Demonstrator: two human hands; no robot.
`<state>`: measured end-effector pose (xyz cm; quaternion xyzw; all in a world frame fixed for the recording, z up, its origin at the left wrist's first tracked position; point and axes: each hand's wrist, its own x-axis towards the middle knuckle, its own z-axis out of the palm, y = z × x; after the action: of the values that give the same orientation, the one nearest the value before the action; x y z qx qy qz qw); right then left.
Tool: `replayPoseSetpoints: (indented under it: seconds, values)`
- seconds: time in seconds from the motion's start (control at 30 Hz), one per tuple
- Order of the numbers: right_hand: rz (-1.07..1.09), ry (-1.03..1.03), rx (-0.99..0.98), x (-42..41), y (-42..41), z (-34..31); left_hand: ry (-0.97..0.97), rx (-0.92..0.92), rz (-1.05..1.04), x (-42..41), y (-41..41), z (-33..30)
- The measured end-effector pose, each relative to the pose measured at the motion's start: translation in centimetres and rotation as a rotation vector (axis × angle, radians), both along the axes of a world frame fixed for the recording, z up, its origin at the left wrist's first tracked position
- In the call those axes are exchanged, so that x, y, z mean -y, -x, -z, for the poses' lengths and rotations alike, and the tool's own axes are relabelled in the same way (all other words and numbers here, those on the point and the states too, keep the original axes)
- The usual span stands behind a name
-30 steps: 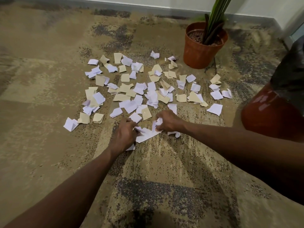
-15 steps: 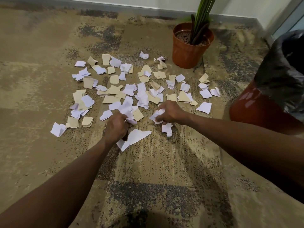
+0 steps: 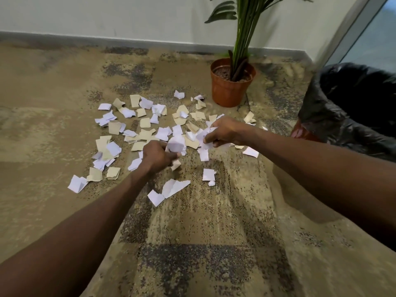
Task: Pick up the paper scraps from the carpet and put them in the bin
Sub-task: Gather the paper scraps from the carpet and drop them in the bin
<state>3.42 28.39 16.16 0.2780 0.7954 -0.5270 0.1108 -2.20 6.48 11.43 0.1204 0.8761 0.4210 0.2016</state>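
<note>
Above the carpet [image 3: 64,146], the left hand [image 3: 157,156] and right hand [image 3: 225,131] each squeeze a bunch of paper scraps [image 3: 147,125]. Many more lie below. Next, I think, carry them to the bin [image 3: 353,108] on the right.

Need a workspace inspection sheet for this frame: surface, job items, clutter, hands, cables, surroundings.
Surface: patterned beige carpet, scraps strewn over the middle.
Job's things: white and tan paper scraps, most on the carpet; bin with black liner at right, contents not visible.
Clutter: nothing seen.
Hands: left hand grips white scraps; right hand grips a bunch of white scraps; both above the carpet.
Cables: nothing seen.
Surroundings: potted plant beyond the scraps, wall with skirting behind.
</note>
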Motion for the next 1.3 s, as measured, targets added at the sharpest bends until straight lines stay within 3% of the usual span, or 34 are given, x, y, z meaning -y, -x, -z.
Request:
replayPoseSetpoints:
  seconds: [0.2,0.4,0.6,0.77,0.93,1.1,1.3]
  values:
    - [0.121,-0.054,-0.078,-2.9,-1.9,-6.2,-0.374,0.151,-0.073,-4.8,-1.0,-6.0]
    - [0.393,-0.084,-0.256,-8.5,-5.1,-13.1,-0.557,0.177,0.058,-11.9,-3.8,-12.2]
    - [0.659,-0.145,-0.358,-14.9,-10.6,-18.0,-0.636,0.243,0.251,-20.6,-8.1,-18.4]
    - [0.843,-0.299,-0.251,-18.7,-15.6,-18.3,-0.500,0.249,0.441,-26.5,-11.8,-20.5]
    - [0.841,-0.365,-0.110,-19.6,-18.2,-17.4,-0.542,0.479,0.510,-28.9,-14.9,-21.0]
    - [0.835,-0.337,-0.164,-20.0,-18.3,-16.7,-0.656,0.709,0.553,-28.7,-14.9,-21.1]
    - [0.774,-0.417,-0.290,-19.0,-16.6,-16.3,-0.782,0.696,0.383,-27.5,-13.5,-19.6]
